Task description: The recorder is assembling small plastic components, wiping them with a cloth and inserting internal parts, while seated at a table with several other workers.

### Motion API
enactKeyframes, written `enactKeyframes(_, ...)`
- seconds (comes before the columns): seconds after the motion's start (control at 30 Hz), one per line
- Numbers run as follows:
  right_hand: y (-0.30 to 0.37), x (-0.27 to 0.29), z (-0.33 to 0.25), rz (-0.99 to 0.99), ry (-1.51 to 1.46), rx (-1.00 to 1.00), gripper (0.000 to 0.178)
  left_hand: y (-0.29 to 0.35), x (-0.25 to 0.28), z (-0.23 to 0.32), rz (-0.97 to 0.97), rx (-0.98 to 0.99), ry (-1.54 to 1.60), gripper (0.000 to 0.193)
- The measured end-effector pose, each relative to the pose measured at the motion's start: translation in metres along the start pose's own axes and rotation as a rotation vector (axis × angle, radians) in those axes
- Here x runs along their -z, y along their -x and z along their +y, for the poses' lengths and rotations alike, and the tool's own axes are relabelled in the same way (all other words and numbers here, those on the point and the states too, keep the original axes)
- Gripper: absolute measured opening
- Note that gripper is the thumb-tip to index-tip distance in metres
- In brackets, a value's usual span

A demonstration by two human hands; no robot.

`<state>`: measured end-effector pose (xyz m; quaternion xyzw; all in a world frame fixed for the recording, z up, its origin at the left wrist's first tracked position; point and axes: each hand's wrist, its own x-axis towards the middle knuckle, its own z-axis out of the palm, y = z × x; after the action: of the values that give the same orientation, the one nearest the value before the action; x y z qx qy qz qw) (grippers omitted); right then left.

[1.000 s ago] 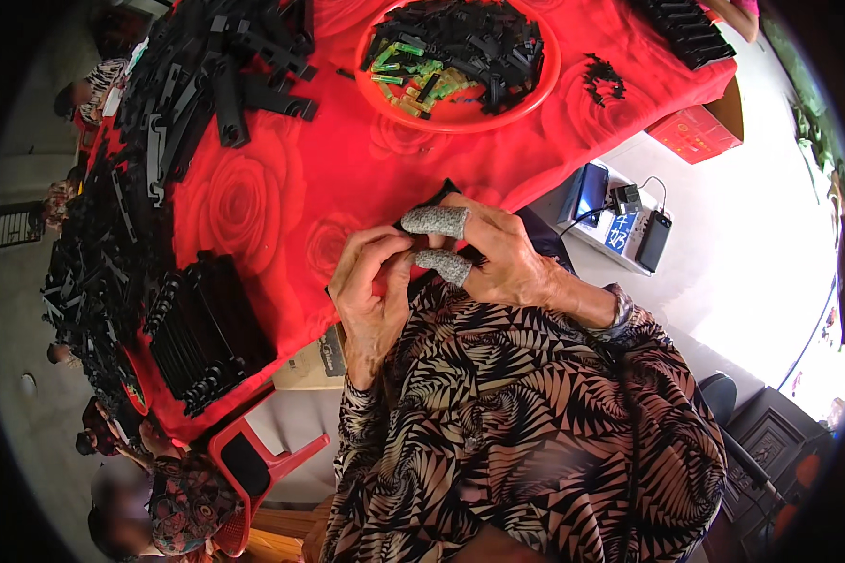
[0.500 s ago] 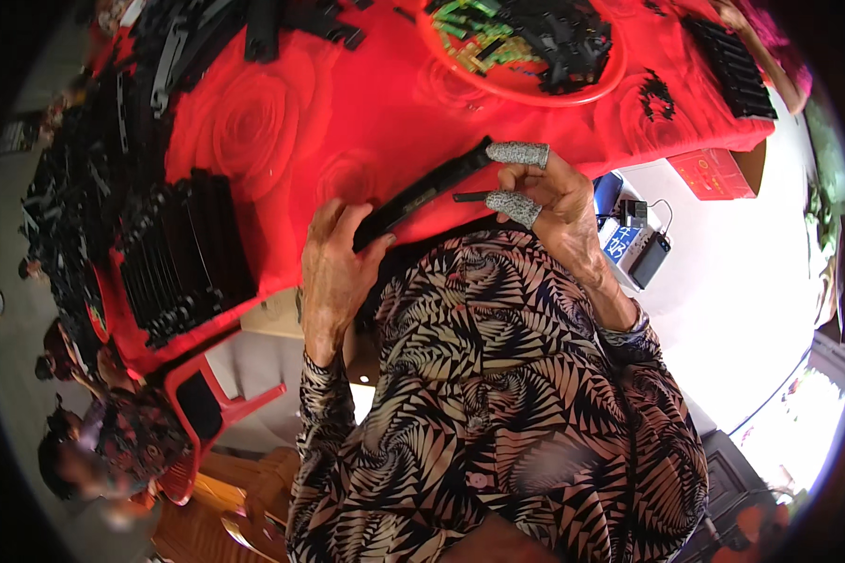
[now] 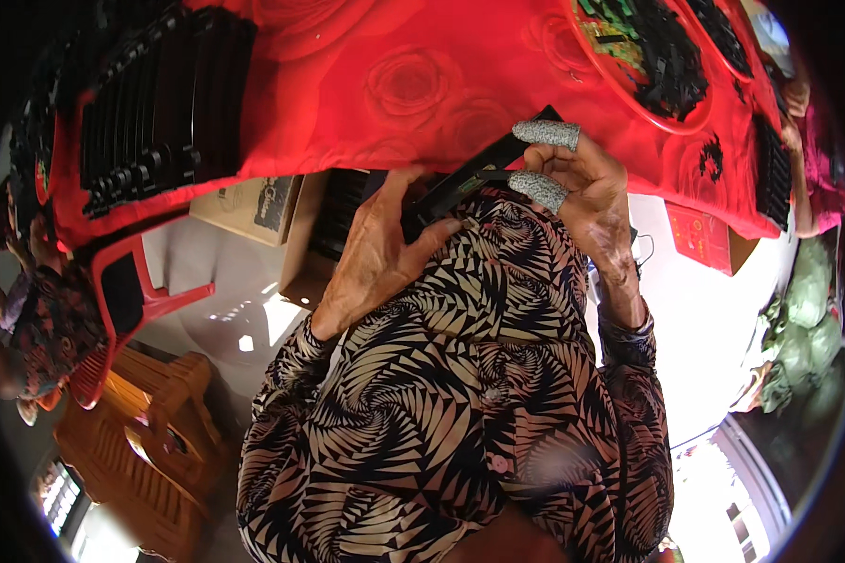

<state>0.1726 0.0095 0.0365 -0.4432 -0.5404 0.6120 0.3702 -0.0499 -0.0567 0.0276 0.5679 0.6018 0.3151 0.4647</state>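
A long, flat black plastic bar point(image 3: 483, 161) slants between my hands at the table's front edge. My left hand point(image 3: 374, 246) grips its lower end, fingers behind and thumb in front. My right hand point(image 3: 593, 202) is at the upper end, with grey knitted sleeves on the thumb point(image 3: 538, 190) and a finger point(image 3: 546, 134). Pinched in that hand is a small thin black strip point(image 3: 494, 174), which overlaps the bar in this view; whether they touch I cannot tell. A row of similar black bars point(image 3: 174, 103) lies on the red cloth point(image 3: 413, 84) to the left.
A red-rimmed basin point(image 3: 631, 99) at the right holds small black and green pieces. An open carton point(image 3: 302, 246) with black parts stands below the table edge. A red box point(image 3: 697, 235) sits at right, a red chair point(image 3: 113, 310) at left. Other people are at both sides.
The view has shifted, so the table sits higher in it. The bar and both hands are closer to my body, and the small strip now overlaps the bar.
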Motion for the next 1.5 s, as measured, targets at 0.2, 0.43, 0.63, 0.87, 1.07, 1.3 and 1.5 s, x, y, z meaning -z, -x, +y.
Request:
enactKeyframes(0.2, -0.017, 0.005, -0.009, -0.178, 0.236, -0.040, 0.042, 0.005, 0.000, -0.001, -0.055, 0.092, 0.204, 0.031)
enactKeyframes(0.43, -0.035, 0.000, -0.039, -0.359, 0.416, -0.153, 0.042, 0.000, -0.002, -0.016, -0.009, -0.083, 0.122, 0.026)
enactKeyframes(0.63, -0.040, -0.006, -0.039, -0.403, 0.545, -0.197, 0.045, -0.003, -0.001, -0.021, -0.028, -0.079, 0.079, 0.027)
enactKeyframes(0.87, -0.036, -0.008, -0.037, -0.451, 0.447, -0.278, 0.050, -0.012, -0.003, -0.025, -0.150, -0.061, 0.071, 0.031)
enactKeyframes(1.07, -0.030, -0.009, -0.032, -0.403, 0.386, -0.236, 0.048, -0.015, -0.005, -0.023, -0.159, -0.055, 0.089, 0.031)
enactKeyframes(1.3, -0.021, -0.015, -0.035, -0.359, 0.675, -0.013, 0.054, -0.010, -0.006, -0.017, -0.111, -0.054, 0.132, 0.027)
enactKeyframes(1.5, -0.021, -0.018, -0.030, -0.268, 0.828, 0.094, 0.041, -0.009, -0.006, -0.016, -0.124, -0.078, 0.145, 0.023)
